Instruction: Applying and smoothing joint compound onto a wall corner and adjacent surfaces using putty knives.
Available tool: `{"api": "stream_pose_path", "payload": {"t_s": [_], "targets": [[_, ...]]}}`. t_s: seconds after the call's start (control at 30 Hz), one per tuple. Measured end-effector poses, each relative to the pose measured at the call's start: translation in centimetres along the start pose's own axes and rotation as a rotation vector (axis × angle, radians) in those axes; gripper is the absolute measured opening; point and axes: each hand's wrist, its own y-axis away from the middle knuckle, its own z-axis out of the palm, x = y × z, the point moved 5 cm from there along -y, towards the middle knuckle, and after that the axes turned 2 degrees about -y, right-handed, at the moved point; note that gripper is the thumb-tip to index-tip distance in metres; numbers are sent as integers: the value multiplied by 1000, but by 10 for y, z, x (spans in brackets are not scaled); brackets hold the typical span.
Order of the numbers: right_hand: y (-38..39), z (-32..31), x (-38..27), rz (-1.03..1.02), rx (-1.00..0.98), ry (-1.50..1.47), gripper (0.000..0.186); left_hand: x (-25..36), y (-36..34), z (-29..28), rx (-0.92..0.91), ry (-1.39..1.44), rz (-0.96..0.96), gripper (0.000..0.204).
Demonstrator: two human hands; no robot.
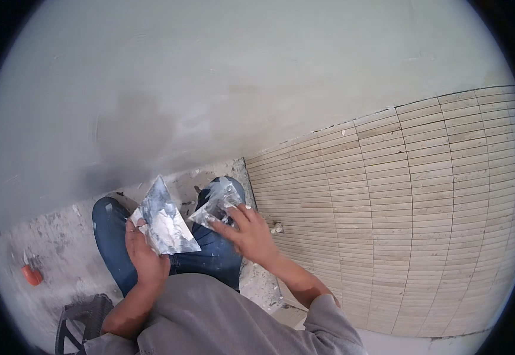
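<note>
My left hand grips a wide metal putty knife by its lower left side. White putty is smeared over the middle and lower part of its blade. To the right, my right hand is closed on a second broad scraper, streaked with grey and white, its fingers along the near edge. The two blades are close together but apart, both over my bent knees in blue jeans. My palms and fingers hide the handles, if there are any.
A smooth grey-white plastered wall rises ahead, with a damp-looking dark patch low down. Narrow beige tiles cover the wall to my right. On the splattered floor lies an orange-handled tool; a dark plastic crate or stool stands lower left.
</note>
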Motion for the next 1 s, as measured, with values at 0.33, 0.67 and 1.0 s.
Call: {"api": "stream_pose_path", "payload": {"t_s": [0.33,0.67,1.0], "targets": [[59,48,118,901,462,-1416,31,8,-3,2,-202,-452,153,29],[121,170,338,1294,691,-1881,33,8,16,13,-76,-422,62,29],[91,260,379,1466,538,-1655,36,-1,16,20,-64,-450,-23,32]]}}
